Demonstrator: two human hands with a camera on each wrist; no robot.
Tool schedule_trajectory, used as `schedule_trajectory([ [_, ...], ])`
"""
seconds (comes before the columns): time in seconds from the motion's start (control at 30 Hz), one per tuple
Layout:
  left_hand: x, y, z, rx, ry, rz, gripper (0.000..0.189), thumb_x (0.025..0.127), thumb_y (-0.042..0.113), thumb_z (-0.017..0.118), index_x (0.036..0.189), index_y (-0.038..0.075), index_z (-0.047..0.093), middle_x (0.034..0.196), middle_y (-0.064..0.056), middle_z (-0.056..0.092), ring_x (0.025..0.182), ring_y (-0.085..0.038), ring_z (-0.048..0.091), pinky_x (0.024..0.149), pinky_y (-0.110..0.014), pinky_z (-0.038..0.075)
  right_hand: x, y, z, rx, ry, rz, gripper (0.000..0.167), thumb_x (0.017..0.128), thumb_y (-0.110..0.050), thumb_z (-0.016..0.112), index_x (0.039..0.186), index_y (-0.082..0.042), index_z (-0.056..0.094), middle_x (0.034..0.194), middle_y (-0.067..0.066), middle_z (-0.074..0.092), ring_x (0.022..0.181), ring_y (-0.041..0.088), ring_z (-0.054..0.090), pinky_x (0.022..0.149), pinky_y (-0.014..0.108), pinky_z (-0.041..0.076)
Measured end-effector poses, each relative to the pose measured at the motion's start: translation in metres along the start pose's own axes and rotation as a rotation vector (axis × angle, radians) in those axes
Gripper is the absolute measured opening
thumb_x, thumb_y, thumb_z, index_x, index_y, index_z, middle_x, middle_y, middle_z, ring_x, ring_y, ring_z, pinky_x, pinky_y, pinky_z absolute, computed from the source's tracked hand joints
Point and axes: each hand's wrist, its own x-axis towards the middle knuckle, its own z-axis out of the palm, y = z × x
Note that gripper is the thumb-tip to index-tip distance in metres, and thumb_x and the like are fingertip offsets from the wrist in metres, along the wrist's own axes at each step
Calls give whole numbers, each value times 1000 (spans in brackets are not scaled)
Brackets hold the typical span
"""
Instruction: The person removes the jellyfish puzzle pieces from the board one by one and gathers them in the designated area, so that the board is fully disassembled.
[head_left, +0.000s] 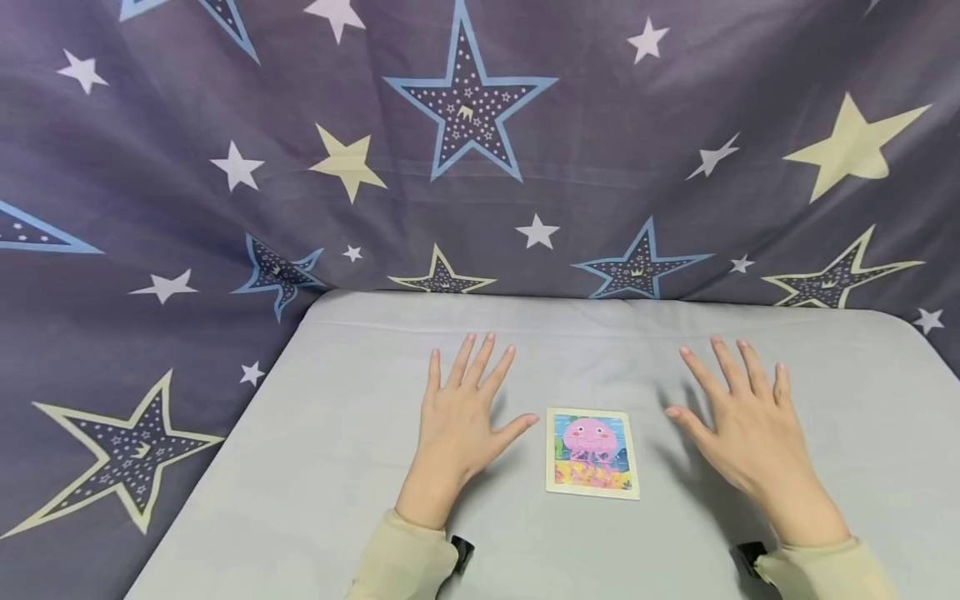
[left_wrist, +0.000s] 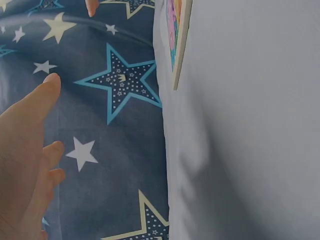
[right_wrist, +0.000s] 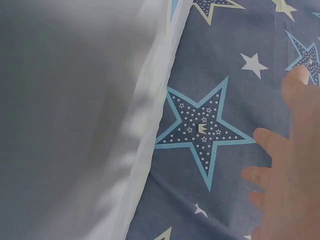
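Observation:
A small framed picture puzzle [head_left: 592,452] with a pink jellyfish lies flat on the grey-white cloth between the two hands. To its left, my left hand [head_left: 462,425] hovers with fingers straight and spread, palm down, its thumb pointing toward the puzzle. My right hand [head_left: 750,429] is held the same way on the other side, a bit farther from it. Neither hand touches anything. In the left wrist view the puzzle's pale edge [left_wrist: 181,50] shows at the top, with the left thumb [left_wrist: 42,97] at the left.
The table under the puzzle has a smooth pale cloth cover [head_left: 337,400]. Behind it and along its left side hangs a dark grey curtain [head_left: 562,150] printed with stars. Dark straps [head_left: 462,552] sit at both cuffs.

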Motion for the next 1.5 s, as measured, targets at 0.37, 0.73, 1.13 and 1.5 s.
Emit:
schedule_trajectory([
  [0.37, 0, 6, -1, 1, -48, -2, 87, 87, 78, 43, 157, 29, 31, 163, 0, 23, 151, -23, 11, 119, -58, 5, 2, -1, -1, 46, -43, -64, 71, 95, -49, 60, 155, -22, 33, 161, 16, 22, 150, 37, 4, 117, 63, -5],
  [0.73, 1, 15, 2, -13, -132, 29, 87, 87, 79, 39, 157, 29, 28, 164, 1, 21, 152, -22, 7, 120, -56, 0, 17, -15, -4, 74, -95, -130, 73, 95, -49, 61, 156, -21, 31, 160, 18, 22, 149, 40, 10, 117, 65, 5],
  [1.13, -1, 16, 3, -91, -245, 29, 89, 87, 78, 42, 158, 26, 28, 164, -1, 20, 152, -23, 6, 120, -57, 4, 23, -26, 3, 111, -158, -255, 73, 94, -44, 65, 155, -21, 34, 159, 17, 27, 144, 44, 23, 115, 63, 18],
  [1.5, -7, 16, 6, -269, -428, 49, 98, 78, 75, 62, 157, 27, 30, 164, 0, 19, 152, -23, 4, 120, -57, 9, 24, -32, 14, 130, -163, -369, 68, 93, -47, 65, 151, -20, 43, 155, 16, 37, 139, 40, 34, 112, 58, 28],
])
